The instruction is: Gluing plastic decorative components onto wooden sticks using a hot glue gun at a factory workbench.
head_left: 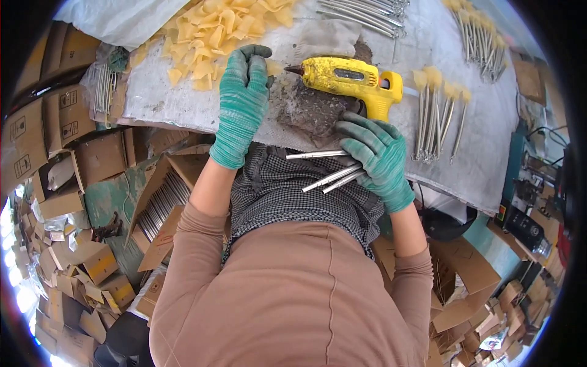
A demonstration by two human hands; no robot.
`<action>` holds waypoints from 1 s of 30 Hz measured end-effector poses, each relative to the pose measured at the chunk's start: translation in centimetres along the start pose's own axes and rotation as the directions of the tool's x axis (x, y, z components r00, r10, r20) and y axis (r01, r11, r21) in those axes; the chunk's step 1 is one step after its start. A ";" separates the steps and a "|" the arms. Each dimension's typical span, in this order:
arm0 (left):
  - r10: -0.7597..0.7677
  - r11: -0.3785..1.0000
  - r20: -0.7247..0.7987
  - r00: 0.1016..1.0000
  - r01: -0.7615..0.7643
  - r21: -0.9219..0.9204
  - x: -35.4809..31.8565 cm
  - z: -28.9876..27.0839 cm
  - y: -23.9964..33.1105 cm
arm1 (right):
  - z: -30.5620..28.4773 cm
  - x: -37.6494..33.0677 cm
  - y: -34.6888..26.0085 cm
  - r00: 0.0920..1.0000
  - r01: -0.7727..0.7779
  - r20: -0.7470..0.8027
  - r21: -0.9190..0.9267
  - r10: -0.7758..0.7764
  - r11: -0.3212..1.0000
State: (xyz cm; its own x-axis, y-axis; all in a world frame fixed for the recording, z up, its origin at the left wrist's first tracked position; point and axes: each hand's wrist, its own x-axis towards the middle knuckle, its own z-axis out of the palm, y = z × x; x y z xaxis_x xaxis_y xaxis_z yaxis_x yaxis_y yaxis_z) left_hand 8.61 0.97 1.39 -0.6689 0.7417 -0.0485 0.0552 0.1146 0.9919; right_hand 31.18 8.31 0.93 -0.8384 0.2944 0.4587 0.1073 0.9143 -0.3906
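My left hand [243, 98], in a green glove with grey fingers, is curled at the right edge of a pile of thin, curved yellow pieces [208, 37]. One yellow piece [274, 67] shows between its bent fingers and thumb. In my right hand [378, 153], gloved the same way, are three shiny metal tubes [333, 177], their free ends pointing left above my lap. The fingers hide their other ends. A yellow glue gun [342, 76] lies just beyond that hand, nozzle to the left, over a dark, crusted lump [312, 110].
Metal rods with yellow tips [437, 116] lie right of the glue gun, and more [480, 43] at the far right. Bare rods [361, 15] lie at the back of the covered table [165, 101]. Cardboard boxes [101, 156] crowd the left; an open carton of tubes [162, 208] stands beside me.
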 end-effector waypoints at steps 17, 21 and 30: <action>-0.006 1.000 0.036 0.999 0.005 0.016 -0.1 0.2 1.2 | 0.2 -0.3 -0.6 0.997 -0.058 -0.060 -0.058 0.054 0.997; -0.013 0.996 0.027 1.000 0.015 -0.086 -0.9 0.3 1.8 | -0.2 0.6 -1.4 0.972 -0.212 -0.137 -0.137 0.193 0.968; 0.204 0.959 0.056 0.977 -0.211 0.192 -1.3 0.7 1.9 | 0.2 1.6 -1.8 0.943 -0.318 -0.154 -0.141 0.296 0.938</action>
State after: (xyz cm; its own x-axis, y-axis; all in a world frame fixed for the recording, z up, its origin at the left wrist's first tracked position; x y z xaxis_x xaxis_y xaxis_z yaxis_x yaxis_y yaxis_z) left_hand 10.13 0.66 3.25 -0.6011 0.7853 0.1481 0.3361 0.0803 0.9384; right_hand 29.51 7.07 2.24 -0.6760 0.5913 0.4398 0.4426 0.8030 -0.3992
